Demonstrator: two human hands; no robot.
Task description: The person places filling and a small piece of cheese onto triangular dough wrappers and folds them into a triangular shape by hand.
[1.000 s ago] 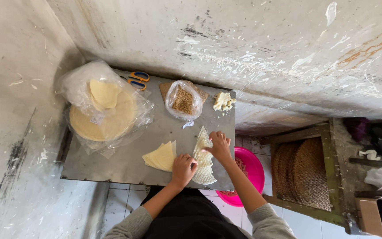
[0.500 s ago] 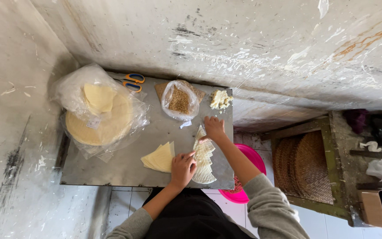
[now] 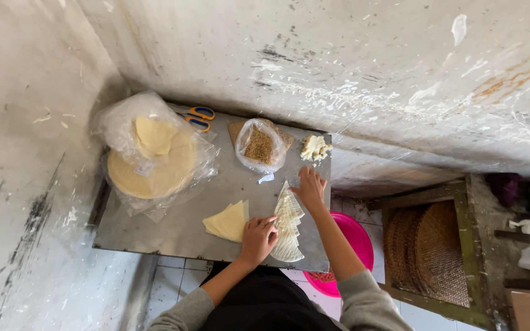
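On a small grey metal table [image 3: 173, 236] lies a fanned row of pale triangular dough wrappers [image 3: 288, 228]. My left hand [image 3: 257, 239] rests curled on the near end of that row. My right hand [image 3: 310, 189] lies flat on its far tip, fingers spread. A stack of wedge-shaped yellow wrappers [image 3: 228, 220] sits just left of my left hand. A clear bag of brown filling [image 3: 260, 145] and a lump of white dough [image 3: 314, 148] lie beyond my right hand.
A plastic bag of round yellow wrappers [image 3: 154, 160] fills the table's left side, with blue-and-orange scissors [image 3: 199, 118] behind it. Stained concrete walls close in at left and behind. A pink basin [image 3: 348, 248] and a woven basket [image 3: 427, 248] stand on the floor to the right.
My right hand has moved from the near part of the wrapper row up to its far tip. My left hand has stayed at the near end.
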